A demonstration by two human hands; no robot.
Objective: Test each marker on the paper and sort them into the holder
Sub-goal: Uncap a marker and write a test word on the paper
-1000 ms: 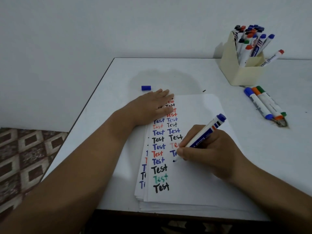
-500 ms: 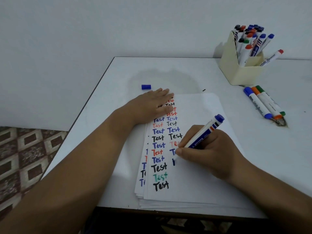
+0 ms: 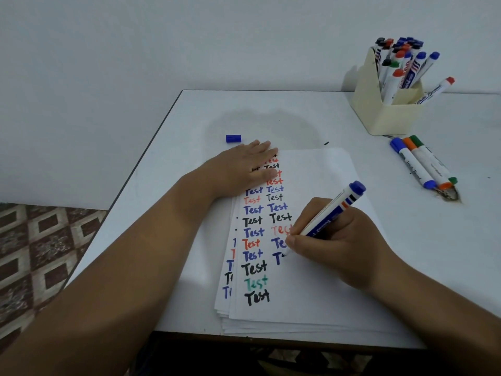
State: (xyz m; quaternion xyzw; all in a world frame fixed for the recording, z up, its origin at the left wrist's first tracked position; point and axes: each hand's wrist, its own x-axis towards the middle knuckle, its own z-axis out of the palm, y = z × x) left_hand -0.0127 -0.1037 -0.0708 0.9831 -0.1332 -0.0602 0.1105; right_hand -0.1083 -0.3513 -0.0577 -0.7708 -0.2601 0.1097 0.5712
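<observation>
At the far right of the table (image 3: 298,115) we see a cream holder (image 3: 379,109), and it is full of markers standing with their caps up: blue, red, black and green ones. One red-capped marker (image 3: 436,89) leans out over its right side. Just near of the holder, three more markers (image 3: 423,164) lie side by side on the table, with blue, orange and green caps.

The table is white and stands against a pale wall. On the left, below the table edge, we see a floor (image 3: 40,253) with brown and cream patterned tiles. A loose blue cap (image 3: 233,138) lies on the table, just beyond our left hand.

A stack of paper (image 3: 320,289) lies at the near middle of the table. Its top sheet has two columns of the word "Test" in black, blue, red and green. Our left hand (image 3: 244,169) lies flat on the far left corner of the paper, fingers straight. Our right hand (image 3: 333,248) grips a blue marker (image 3: 329,213), tilted, its tip touching the paper at the bottom of the right column, where a blue "T" is written.
</observation>
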